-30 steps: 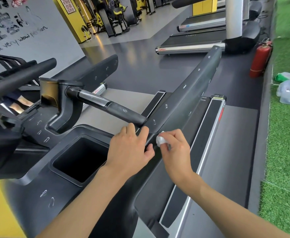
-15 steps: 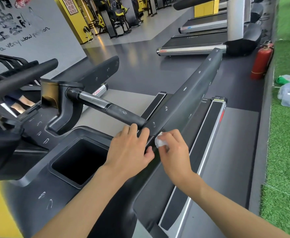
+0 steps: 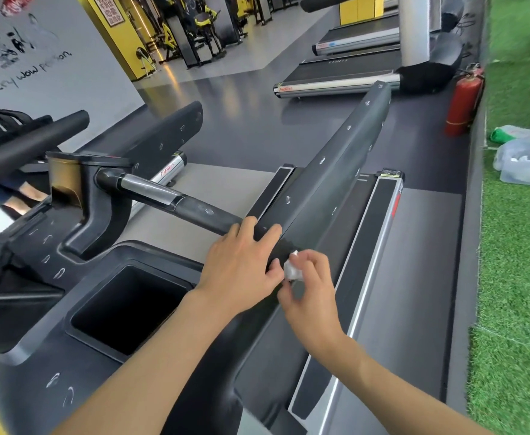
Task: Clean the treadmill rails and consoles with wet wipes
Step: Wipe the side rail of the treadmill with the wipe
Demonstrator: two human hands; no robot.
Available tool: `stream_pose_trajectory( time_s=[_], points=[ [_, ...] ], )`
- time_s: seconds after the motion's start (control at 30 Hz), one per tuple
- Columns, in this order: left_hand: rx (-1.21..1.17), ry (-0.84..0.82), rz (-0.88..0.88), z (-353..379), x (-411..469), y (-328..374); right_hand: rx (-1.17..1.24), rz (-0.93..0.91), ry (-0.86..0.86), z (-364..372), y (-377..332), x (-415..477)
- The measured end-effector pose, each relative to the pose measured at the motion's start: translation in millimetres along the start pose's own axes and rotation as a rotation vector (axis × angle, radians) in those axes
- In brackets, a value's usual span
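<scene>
A long dark grey treadmill side rail [image 3: 329, 180] runs from the console up to the right. My left hand [image 3: 241, 265] rests on its near end, fingers laid over the top edge where the black and silver crossbar handle [image 3: 175, 202] meets it. My right hand [image 3: 310, 290] pinches a small crumpled white wet wipe [image 3: 292, 269] against the rail's outer face, just right of my left thumb. The dark console [image 3: 37, 356] with a square cup recess [image 3: 125, 312] lies at lower left.
The grey treadmill belt [image 3: 420, 277] and silver side strip [image 3: 361, 268] lie below the rail. A red fire extinguisher [image 3: 462, 102] stands at the floor edge. Clear plastic containers [image 3: 527, 164] sit on green turf [image 3: 514, 309] at right. Other treadmills [image 3: 335, 80] lie beyond.
My right hand with the wipe has slid slightly down and back along the rail face toward me. My left hand keeps its place on the rail.
</scene>
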State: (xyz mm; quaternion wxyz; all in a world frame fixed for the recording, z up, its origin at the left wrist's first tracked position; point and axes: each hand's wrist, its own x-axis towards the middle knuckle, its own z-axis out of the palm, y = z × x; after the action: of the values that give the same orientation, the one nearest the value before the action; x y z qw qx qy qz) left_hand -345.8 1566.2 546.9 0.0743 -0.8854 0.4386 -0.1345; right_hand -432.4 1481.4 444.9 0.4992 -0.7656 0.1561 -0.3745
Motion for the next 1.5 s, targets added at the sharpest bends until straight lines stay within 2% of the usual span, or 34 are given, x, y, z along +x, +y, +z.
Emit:
stream_pose_trajectory(
  time_s=[0.07,0.17,0.3,0.4,0.53,0.63,0.77,0.93,1.0,1.1,1.27,1.5],
  points=[
    [-0.001,0.02,0.002,0,0,0,0.05,0.005,0.03,1,2,-2],
    [0.011,0.02,-0.002,1,0,0,0.089,0.115,0.057,2,4,-2],
    [0.01,0.007,-0.017,4,-1,1,0.122,0.112,0.046,4,9,-10],
    [-0.014,0.04,-0.028,4,-1,2,0.184,0.281,0.127,4,16,-4],
    [-0.024,0.098,0.022,3,0,2,0.172,0.305,0.043,7,24,-12],
    [-0.025,0.1,0.075,3,1,3,0.25,0.471,0.098,10,32,-3],
    [-0.041,0.081,0.057,2,2,3,0.274,0.595,-0.012,13,40,-6],
    [-0.046,0.082,0.061,1,1,4,0.325,0.753,0.003,13,46,7],
    [-0.051,0.075,0.059,0,1,3,0.33,0.754,-0.044,14,46,2],
    [-0.054,0.075,0.056,-1,1,3,0.338,0.738,0.024,12,42,4],
    [-0.062,0.078,0.058,2,2,3,0.334,0.561,0.049,7,27,-2],
    [-0.072,0.086,0.059,4,2,3,0.304,0.448,0.076,1,22,12]
  ],
)
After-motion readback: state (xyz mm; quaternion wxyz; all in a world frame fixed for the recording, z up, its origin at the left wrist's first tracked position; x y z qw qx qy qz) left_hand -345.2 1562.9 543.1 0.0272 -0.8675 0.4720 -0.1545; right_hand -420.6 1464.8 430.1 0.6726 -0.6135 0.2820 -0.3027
